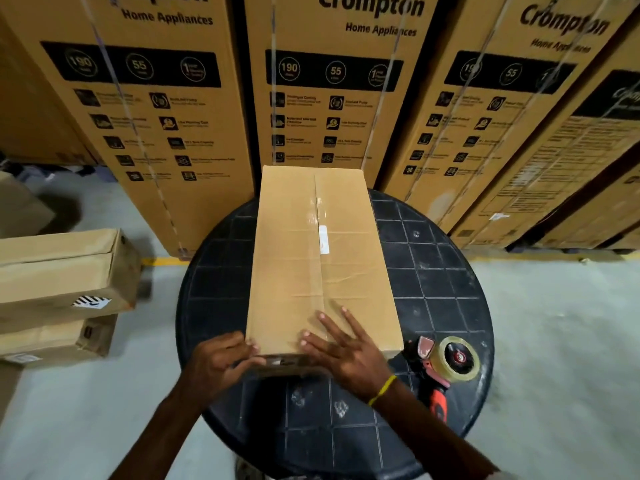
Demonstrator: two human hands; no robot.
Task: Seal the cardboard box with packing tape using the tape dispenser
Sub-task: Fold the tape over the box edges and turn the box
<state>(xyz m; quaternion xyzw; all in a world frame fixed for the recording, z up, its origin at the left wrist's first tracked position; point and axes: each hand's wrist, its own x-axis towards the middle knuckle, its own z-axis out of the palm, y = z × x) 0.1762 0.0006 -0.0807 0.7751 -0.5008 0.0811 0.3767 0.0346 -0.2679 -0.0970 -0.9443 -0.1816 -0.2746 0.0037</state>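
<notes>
A long plain cardboard box (304,265) lies lengthwise on a round black table (446,278). Clear tape runs along its top centre seam. My right hand (343,348) lies flat, fingers spread, on the near end of the box top over the seam. My left hand (221,362) curls around the near left corner, fingers on the box's near end face. The tape dispenser (446,365), with a red-orange handle and a roll of clear tape, rests on the table just right of my right wrist, held by neither hand.
Tall printed appliance cartons (332,84) stand in a row right behind the table. Two stacked brown boxes (62,278) sit on the floor at the left. A yellow line (162,261) marks the grey floor.
</notes>
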